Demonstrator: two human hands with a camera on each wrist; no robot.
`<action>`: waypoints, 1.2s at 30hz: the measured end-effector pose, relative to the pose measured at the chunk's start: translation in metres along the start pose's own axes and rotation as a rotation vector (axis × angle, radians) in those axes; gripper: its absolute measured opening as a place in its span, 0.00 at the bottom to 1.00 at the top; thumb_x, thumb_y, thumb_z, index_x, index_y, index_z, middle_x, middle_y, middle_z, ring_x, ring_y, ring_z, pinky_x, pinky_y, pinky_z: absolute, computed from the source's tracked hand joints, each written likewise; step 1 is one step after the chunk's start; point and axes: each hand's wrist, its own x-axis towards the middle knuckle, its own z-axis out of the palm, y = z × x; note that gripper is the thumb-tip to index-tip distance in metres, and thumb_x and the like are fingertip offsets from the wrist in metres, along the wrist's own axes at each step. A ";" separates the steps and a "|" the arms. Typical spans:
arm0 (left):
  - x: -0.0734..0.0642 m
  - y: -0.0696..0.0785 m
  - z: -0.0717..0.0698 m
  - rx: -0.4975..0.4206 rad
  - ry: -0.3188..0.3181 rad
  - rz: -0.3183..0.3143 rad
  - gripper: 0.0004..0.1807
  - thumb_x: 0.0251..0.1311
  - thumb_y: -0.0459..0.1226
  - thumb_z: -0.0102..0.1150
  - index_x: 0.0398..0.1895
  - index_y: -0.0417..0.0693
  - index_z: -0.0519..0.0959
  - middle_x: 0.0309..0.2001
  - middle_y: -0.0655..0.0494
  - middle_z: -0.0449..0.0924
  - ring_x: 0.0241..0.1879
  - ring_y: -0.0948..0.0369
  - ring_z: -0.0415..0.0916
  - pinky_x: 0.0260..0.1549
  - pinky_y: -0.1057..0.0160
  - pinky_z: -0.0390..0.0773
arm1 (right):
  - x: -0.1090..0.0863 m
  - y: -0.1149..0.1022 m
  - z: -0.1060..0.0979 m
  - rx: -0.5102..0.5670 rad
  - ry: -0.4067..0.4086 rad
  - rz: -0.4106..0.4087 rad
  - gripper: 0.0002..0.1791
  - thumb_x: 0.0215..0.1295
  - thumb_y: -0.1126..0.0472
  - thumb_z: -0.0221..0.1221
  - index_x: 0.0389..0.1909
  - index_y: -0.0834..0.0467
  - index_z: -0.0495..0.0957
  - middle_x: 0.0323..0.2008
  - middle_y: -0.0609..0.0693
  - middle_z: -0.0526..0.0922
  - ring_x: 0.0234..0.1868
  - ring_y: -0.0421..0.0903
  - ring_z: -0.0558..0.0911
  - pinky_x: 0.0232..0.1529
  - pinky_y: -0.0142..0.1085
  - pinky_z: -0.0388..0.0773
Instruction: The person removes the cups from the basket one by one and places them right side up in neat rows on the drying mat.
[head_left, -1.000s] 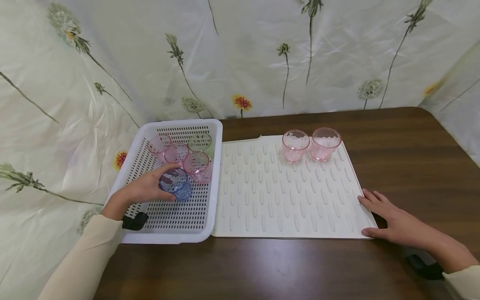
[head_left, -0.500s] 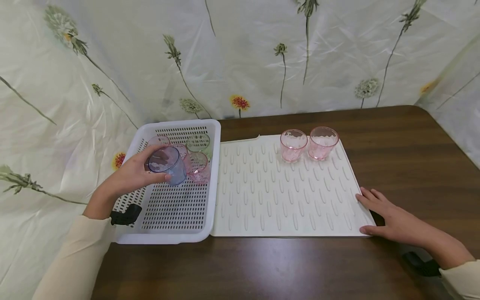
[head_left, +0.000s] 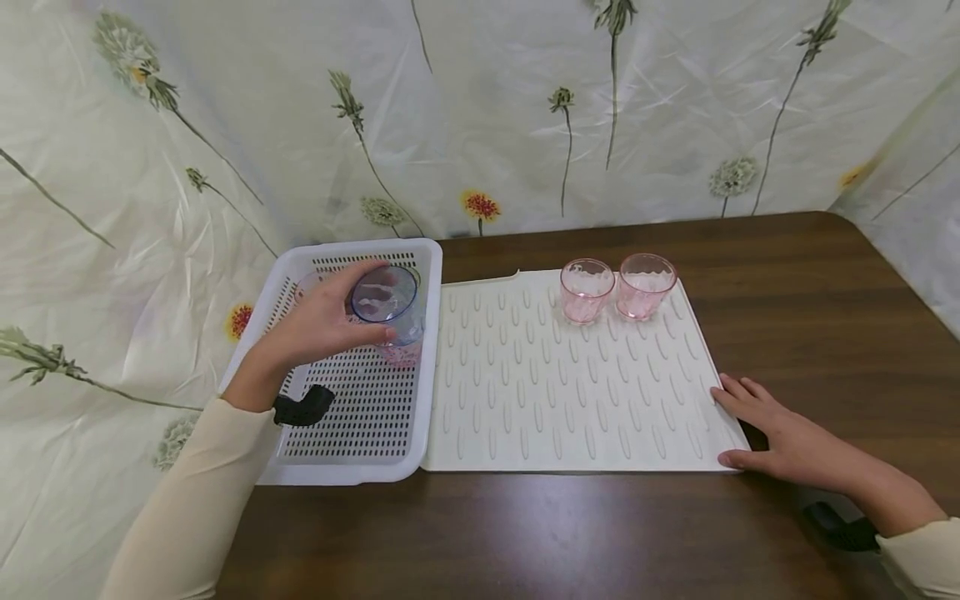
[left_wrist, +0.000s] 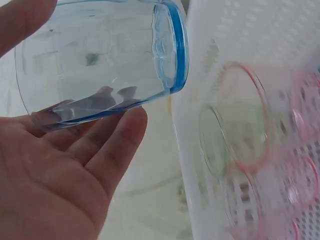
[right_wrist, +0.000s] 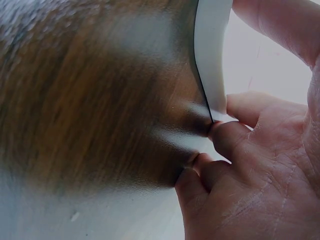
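Observation:
My left hand (head_left: pixel 318 321) holds a clear blue glass (head_left: pixel 406 323) between thumb and fingers, above the white perforated basket (head_left: pixel 430 383). In the left wrist view the blue glass (left_wrist: pixel 110 55) is tipped sideways in the picture, with the fingers along its side. Beneath it a pink glass (head_left: pixel 400 355) partly shows; the hand and blue glass hide most of the others in the basket. My right hand (head_left: pixel 795 442) rests on the right edge of a white ridged mat (head_left: pixel 540 408), its thumb and fingers spread. In the right wrist view its fingertips touch that edge.
Two pink glasses (head_left: pixel 587 292) stand upright side by side at the mat's back right. The basket adjoins the mat's left side on a dark wooden table (head_left: pixel 525 533). A flower-printed curtain (head_left: pixel 510 108) hangs behind.
My left hand has lifted the blue glass from among the others in the basket and carried it up, then right, toward the basket's right wall. The right hand stays put.

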 end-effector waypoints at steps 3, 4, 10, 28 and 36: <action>0.012 0.011 0.007 0.012 -0.009 0.018 0.47 0.52 0.46 0.73 0.75 0.55 0.60 0.67 0.48 0.70 0.63 0.50 0.71 0.62 0.45 0.73 | 0.000 -0.001 -0.001 0.002 -0.007 0.004 0.54 0.56 0.49 0.69 0.77 0.64 0.50 0.76 0.72 0.48 0.77 0.72 0.42 0.59 0.72 0.59; 0.016 0.015 0.009 0.011 -0.015 0.015 0.48 0.51 0.46 0.73 0.75 0.57 0.59 0.67 0.49 0.70 0.63 0.51 0.71 0.63 0.45 0.73 | 0.000 -0.001 -0.001 0.003 -0.009 0.004 0.54 0.56 0.49 0.69 0.77 0.64 0.50 0.76 0.72 0.48 0.77 0.72 0.43 0.59 0.73 0.59; 0.045 0.035 0.022 0.006 -0.062 0.016 0.49 0.50 0.48 0.74 0.75 0.59 0.59 0.67 0.48 0.69 0.64 0.51 0.70 0.64 0.46 0.71 | 0.000 0.002 0.000 -0.006 0.008 -0.008 0.54 0.57 0.49 0.69 0.77 0.62 0.50 0.76 0.71 0.49 0.77 0.71 0.43 0.64 0.71 0.57; 0.118 0.072 0.067 -0.108 -0.150 0.073 0.47 0.52 0.45 0.72 0.75 0.58 0.58 0.66 0.49 0.69 0.64 0.53 0.69 0.62 0.50 0.74 | -0.001 0.006 0.000 -0.005 0.016 -0.010 0.54 0.57 0.47 0.69 0.78 0.60 0.50 0.77 0.69 0.48 0.78 0.69 0.41 0.59 0.71 0.60; 0.130 0.069 0.077 -0.131 -0.156 0.057 0.47 0.52 0.46 0.73 0.75 0.59 0.58 0.66 0.50 0.69 0.63 0.53 0.69 0.61 0.50 0.74 | -0.001 0.009 0.001 0.008 0.021 -0.022 0.54 0.58 0.47 0.68 0.78 0.58 0.50 0.77 0.69 0.48 0.78 0.69 0.41 0.63 0.71 0.56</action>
